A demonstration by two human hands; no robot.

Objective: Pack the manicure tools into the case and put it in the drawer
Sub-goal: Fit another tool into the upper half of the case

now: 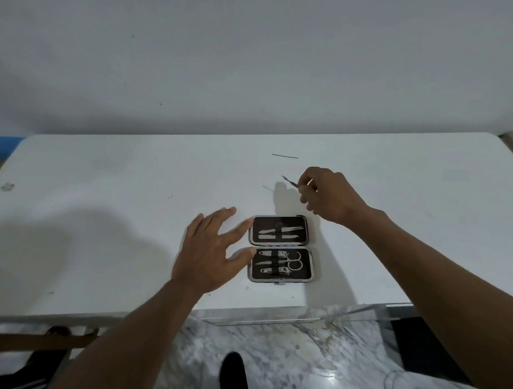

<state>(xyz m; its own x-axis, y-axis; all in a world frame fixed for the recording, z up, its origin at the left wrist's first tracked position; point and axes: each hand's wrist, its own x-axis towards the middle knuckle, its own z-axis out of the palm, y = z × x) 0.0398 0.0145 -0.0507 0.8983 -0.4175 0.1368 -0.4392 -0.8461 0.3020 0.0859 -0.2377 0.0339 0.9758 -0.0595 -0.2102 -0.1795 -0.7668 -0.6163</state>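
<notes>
A white table (104, 174) fills the middle of the view, standing against a pale wall, with marbled grey-and-white floor below its near edge. The left hand (209, 251) lies spread flat on the tabletop, fingers splayed and holding nothing, its thumb and forefinger tips touching the left edge of the case (281, 249). The right hand (326, 195) hovers above the table just beyond the case, fingers curled and pinched on a thin metal tool (289, 181) whose pointed end sticks out to the left. The case lies open near the table's front edge, its 2 halves spread flat one behind the other, each with a silvery metal rim and a dark brown lining crossed by a black elastic band. The far half holds 2 slim silver tools lying side by side under its band. The near half holds small scissors (295, 261) with round finger loops at the right, plus what look like 2 nail clippers and a slim pointed tool between them. Farther back on the table, well apart from the case, lies 1 thin dark stick-like tool (284, 156); what kind it is cannot be told.
</notes>
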